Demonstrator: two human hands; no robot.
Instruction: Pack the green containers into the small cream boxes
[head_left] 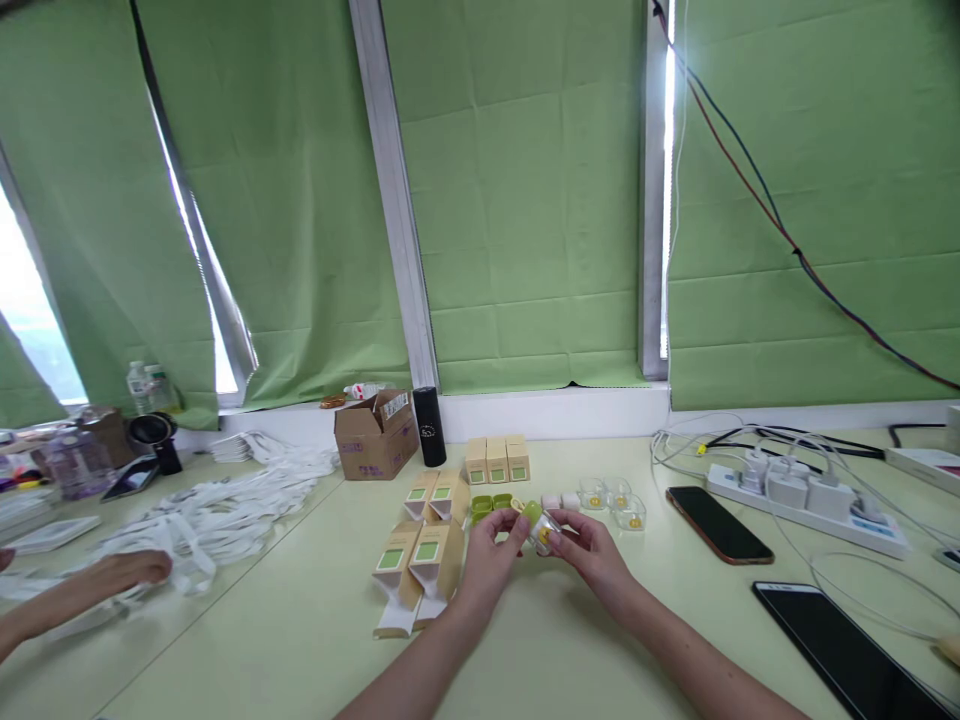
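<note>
Between my two hands, above the table, is a small clear plastic jar [543,536] with a yellow mark on it and a green cap [532,512] at its upper left. My left hand [487,555] pinches the green cap. The fingers of my right hand [594,558] close around the clear jar. Whether the cap is fully seated on the jar I cannot tell. Just beyond my hands lie several green caps [482,505], small white cylinders [553,501] and more clear jars [630,514].
Cream boxes [437,545], some with flaps open, stand left of my hands; closed boxes [496,460] are behind. Right are phones [718,523], a tablet [847,650] and a power strip [810,508] with cables. Another person's hand [135,572] touches white straps [195,530] at left.
</note>
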